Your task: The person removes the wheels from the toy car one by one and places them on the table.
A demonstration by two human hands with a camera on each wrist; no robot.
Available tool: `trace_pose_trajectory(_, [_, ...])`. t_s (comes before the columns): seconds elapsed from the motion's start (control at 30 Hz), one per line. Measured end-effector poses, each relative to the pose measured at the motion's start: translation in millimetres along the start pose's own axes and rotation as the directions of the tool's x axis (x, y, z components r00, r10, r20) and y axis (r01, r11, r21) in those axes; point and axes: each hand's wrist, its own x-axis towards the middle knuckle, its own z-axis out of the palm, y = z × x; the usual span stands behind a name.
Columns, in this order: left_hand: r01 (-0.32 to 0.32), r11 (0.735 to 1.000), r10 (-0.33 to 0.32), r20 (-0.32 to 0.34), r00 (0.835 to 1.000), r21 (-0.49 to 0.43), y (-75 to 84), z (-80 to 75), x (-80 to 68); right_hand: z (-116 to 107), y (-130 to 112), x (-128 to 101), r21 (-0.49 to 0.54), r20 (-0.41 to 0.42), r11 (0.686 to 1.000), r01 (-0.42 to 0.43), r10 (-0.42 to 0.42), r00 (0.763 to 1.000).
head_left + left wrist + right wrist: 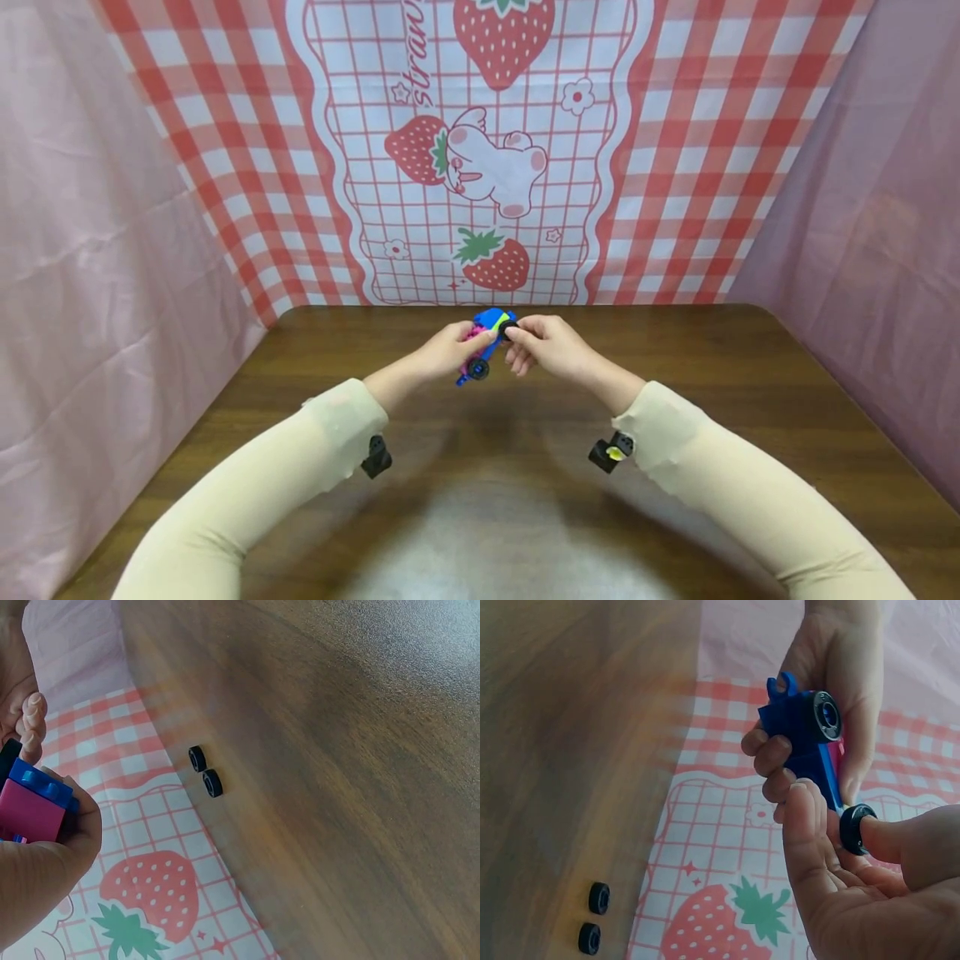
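Fitting a wheel, I judge. Head: left hand [450, 350] grips toy car [486, 337] above table [750, 392]; right hand [543, 346] pinches wheel [511, 332] at it. Left wrist: two spare wheels [205, 771] on the table. Right wrist: wheel [856, 829] beside the chassis; next, press onto axle.

Brown wooden table [750, 392], strawberry-print checked backdrop [675, 125], pink side cloth [90, 250]

Bright even light, blurred wrist views
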Motion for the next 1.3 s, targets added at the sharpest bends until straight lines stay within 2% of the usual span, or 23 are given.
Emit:
trace_pose_trajectory(0.1, [0.001, 1.0, -0.001, 0.005, 1.0, -0.005, 1.4, 0.2, -0.9, -2.5, -0.8, -0.8, -0.002, -0.009, 1.0, -0.011, 0.011, 1.0])
trace_pose_trajectory(0.37, [-0.013, 1.0, 0.013, 0.001, 1.0, 0.004, 0.7, 2.0, -1.4, -7.6, 0.8, -2.7, -0.039, -0.099, 0.999, -0.026, 0.022, 0.995])
trace_pose_trajectory(0.73, [-0.005, 1.0, 0.006, 0.019, 1.0, -0.03, -0.9, 2.8, -1.0, -16.5, -2.8, -3.1, 0.087, -0.098, 0.992, -0.088, 0.097, 0.99])
trace_pose_trajectory(0.93, [-0.011, 0.999, 0.011, 0.005, 1.0, -0.036, -1.0, 1.5, -3.1, -22.8, -2.8, -2.0, 0.137, -0.098, 0.981, -0.135, 0.148, 0.984])
trace_pose_trajectory(1.3, [-0.012, 1.0, 0.012, -0.007, 1.0, -0.017, 0.4, 0.4, -4.1, -35.3, 12.1, 3.0, 0.228, -0.109, 0.955, -0.187, 0.216, 0.97])
